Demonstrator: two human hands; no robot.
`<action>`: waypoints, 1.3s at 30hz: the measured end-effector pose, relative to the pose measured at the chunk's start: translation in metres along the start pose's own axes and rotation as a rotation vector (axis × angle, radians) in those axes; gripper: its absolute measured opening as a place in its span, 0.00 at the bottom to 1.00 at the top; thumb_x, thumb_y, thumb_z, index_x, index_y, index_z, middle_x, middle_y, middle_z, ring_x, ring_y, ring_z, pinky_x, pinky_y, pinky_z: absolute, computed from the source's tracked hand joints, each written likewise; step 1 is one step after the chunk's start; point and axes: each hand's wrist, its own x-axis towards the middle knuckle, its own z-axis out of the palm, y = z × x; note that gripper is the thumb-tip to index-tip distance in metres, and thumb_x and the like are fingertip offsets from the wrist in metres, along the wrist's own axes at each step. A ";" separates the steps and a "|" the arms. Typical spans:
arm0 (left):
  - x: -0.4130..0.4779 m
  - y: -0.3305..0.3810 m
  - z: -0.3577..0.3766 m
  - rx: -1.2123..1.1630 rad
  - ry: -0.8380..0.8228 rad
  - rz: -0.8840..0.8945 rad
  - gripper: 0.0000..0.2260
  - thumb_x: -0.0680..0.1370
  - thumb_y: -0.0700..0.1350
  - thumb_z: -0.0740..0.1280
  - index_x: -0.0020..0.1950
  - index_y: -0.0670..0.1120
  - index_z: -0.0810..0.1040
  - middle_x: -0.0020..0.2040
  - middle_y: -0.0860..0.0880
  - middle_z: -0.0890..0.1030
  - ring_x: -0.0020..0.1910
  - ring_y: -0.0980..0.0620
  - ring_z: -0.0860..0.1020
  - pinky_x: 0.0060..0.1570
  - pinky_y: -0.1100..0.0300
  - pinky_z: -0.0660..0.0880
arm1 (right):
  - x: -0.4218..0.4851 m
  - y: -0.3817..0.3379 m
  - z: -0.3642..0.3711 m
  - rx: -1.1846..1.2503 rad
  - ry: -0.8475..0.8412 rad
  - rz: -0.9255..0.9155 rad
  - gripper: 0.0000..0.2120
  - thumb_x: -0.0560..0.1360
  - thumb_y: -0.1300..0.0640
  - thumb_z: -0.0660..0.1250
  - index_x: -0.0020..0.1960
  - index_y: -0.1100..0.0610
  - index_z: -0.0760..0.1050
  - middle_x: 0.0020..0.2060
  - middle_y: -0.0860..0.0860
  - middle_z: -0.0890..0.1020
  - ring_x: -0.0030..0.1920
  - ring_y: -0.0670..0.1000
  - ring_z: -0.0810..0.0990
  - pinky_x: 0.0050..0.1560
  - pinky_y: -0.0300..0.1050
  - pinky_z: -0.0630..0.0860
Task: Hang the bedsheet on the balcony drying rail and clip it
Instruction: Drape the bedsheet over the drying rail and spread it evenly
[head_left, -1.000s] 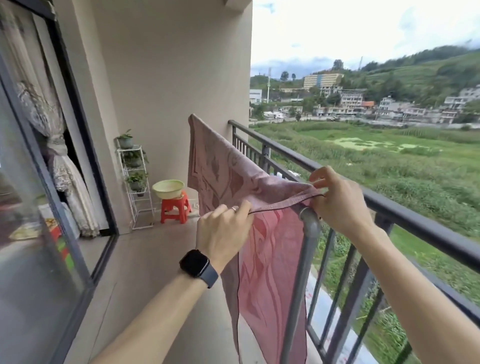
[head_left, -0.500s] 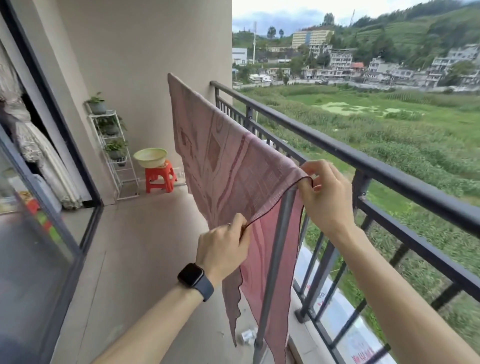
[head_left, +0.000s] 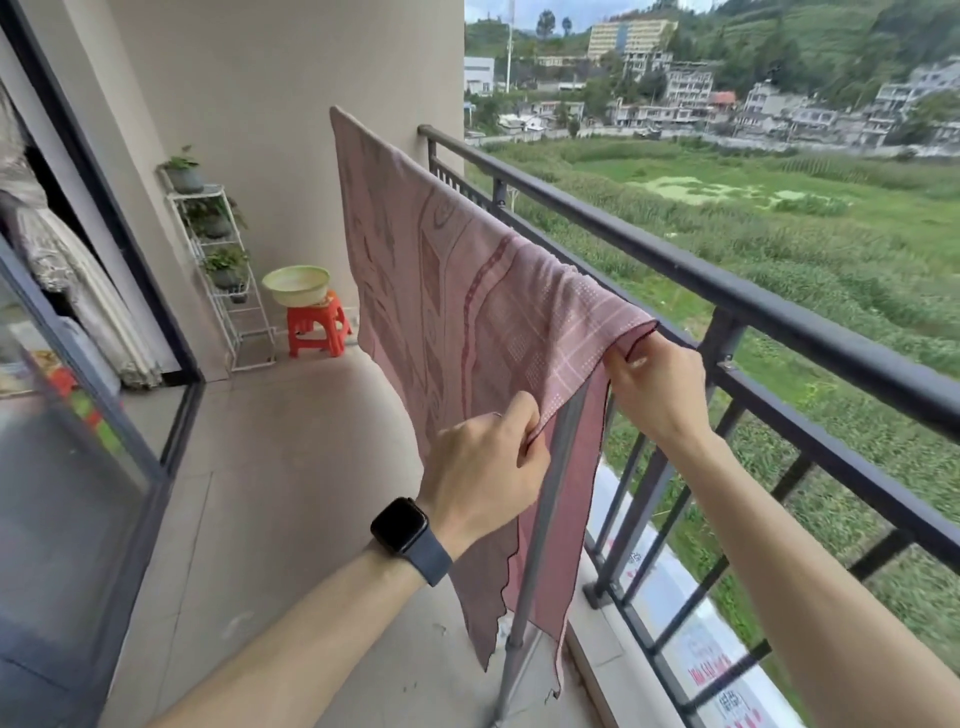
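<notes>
Presently, left hand (head_left: 483, 467): thumb and curled fingers pinch the sheet's near hem, lower centre of frame; a dark watch (head_left: 400, 525) with a grey strap sits on the wrist.
Right hand (head_left: 657, 387): fingers curled together, pinching the sheet's corner on the railing side, right of centre.
Bedsheet (head_left: 467, 312): draped over the drying rail, hanging down both sides; its long axis runs from the hands at centre right back to the upper centre of frame, towards the wall.
Bedsheet material: pink woven cloth with darker maroon motifs, a pale dotted grid band near the held end, and a dark stitched, wavy hem.
Drying rail (head_left: 545, 519): only a grey round metal upright shows, between the hands; the top bar is hidden under the cloth.
Balcony railing (head_left: 779, 312): dark metal, flat top and square bars, just beside the sheet.
Far corner, left of centre: orange plastic stool (head_left: 317, 325) carrying a pale basin (head_left: 297, 285); white wire plant shelf (head_left: 228, 291).
</notes>
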 end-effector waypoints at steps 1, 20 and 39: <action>-0.002 0.005 -0.003 0.007 0.015 0.036 0.06 0.77 0.48 0.63 0.43 0.50 0.67 0.28 0.53 0.73 0.26 0.51 0.73 0.23 0.59 0.72 | 0.008 -0.009 0.000 0.018 -0.020 0.012 0.12 0.75 0.61 0.66 0.33 0.59 0.71 0.26 0.54 0.76 0.32 0.63 0.74 0.35 0.46 0.61; 0.056 -0.118 -0.058 -0.193 0.025 -0.018 0.24 0.76 0.54 0.64 0.70 0.50 0.64 0.74 0.47 0.62 0.68 0.45 0.71 0.59 0.50 0.75 | -0.027 -0.105 0.048 0.559 -0.116 0.147 0.21 0.70 0.55 0.71 0.62 0.45 0.74 0.55 0.41 0.82 0.55 0.51 0.82 0.55 0.53 0.80; -0.051 -0.272 -0.034 -0.021 -0.437 -0.014 0.22 0.71 0.47 0.66 0.65 0.49 0.77 0.66 0.46 0.76 0.67 0.44 0.73 0.67 0.52 0.67 | -0.170 -0.162 0.191 0.147 -0.131 0.415 0.07 0.76 0.55 0.68 0.44 0.50 0.69 0.39 0.44 0.79 0.43 0.49 0.81 0.40 0.48 0.75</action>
